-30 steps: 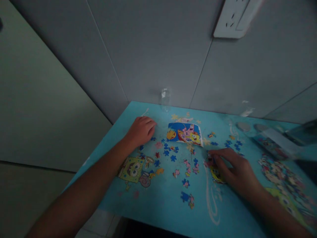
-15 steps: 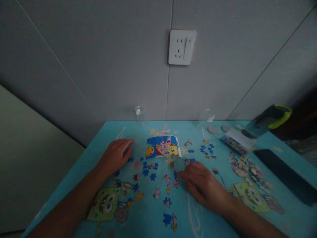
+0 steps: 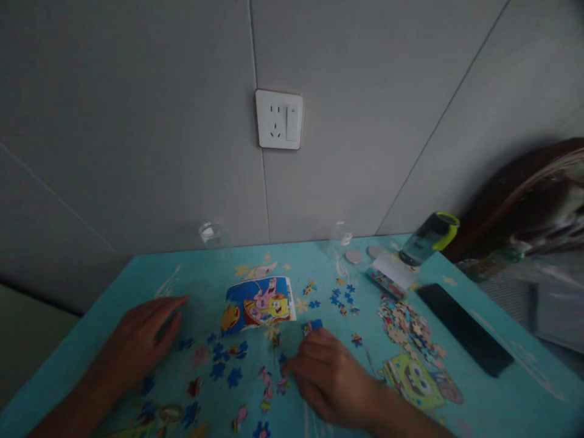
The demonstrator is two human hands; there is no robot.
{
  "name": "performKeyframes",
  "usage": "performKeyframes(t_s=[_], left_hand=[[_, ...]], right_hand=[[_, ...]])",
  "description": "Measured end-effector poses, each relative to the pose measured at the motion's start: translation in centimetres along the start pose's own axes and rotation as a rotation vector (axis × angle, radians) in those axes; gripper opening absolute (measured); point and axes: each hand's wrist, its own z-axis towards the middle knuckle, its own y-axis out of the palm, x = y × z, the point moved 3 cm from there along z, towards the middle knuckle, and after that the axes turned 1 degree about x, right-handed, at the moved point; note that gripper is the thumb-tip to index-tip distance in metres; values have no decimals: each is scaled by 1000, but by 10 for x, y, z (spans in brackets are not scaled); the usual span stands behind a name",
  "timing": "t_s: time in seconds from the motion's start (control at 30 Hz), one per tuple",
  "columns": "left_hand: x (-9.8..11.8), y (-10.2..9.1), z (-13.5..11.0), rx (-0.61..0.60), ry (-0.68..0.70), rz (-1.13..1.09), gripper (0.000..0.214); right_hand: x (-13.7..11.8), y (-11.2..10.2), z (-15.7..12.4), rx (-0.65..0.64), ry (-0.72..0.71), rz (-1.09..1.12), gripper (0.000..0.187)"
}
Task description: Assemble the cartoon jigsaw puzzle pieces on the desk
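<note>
My left hand lies flat on the turquoise cartoon-printed table, fingers stretched out, beside scattered blue and pink puzzle pieces. My right hand rests palm down with its fingers curled over some pieces near the table's middle; what is under it is hidden. A small blue piece sits just past its fingertips. A printed picture card lies between and beyond both hands.
A pile of puzzle pieces lies to the right, by a dark phone and a small box. A bottle with a green cap and clear cups stand by the wall. A socket is above. Someone's dark hair shows at right.
The view has swung right and up, bringing the socket, bottle and phone into sight. My right hand has slid left toward the middle pieces; my left hand stays flat.
</note>
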Motion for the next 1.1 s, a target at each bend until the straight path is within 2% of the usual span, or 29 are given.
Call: performKeyframes(t_s=[0.1, 0.23, 0.4, 0.57, 0.67, 0.8, 0.9, 1.1], left_hand=[[-10, 4, -2, 3, -15, 32, 40], [-13, 3, -3, -51, -37, 54, 43], [-4, -3, 4, -40, -3, 90, 41], [9, -6, 10, -40, 59, 66, 38], [12, -7, 12, -4, 82, 52, 36], [17, -9, 14, 16, 131, 60, 36], [26, -12, 15, 4, 154, 74, 36], [43, -16, 15, -36, 177, 61, 34]], right_hand=[[3, -4, 1, 32, -16, -26, 24], [-4, -13, 5, 55, -31, -83, 24], [-16, -17, 9, 97, -109, -99, 24], [-1, -18, 12, 120, -84, -113, 26], [19, -29, 9, 187, -8, -135, 28], [51, -56, -4, 433, 302, -165, 24], [71, -73, -16, 585, 466, -195, 29], [91, -97, -36, 719, 670, -232, 33]])
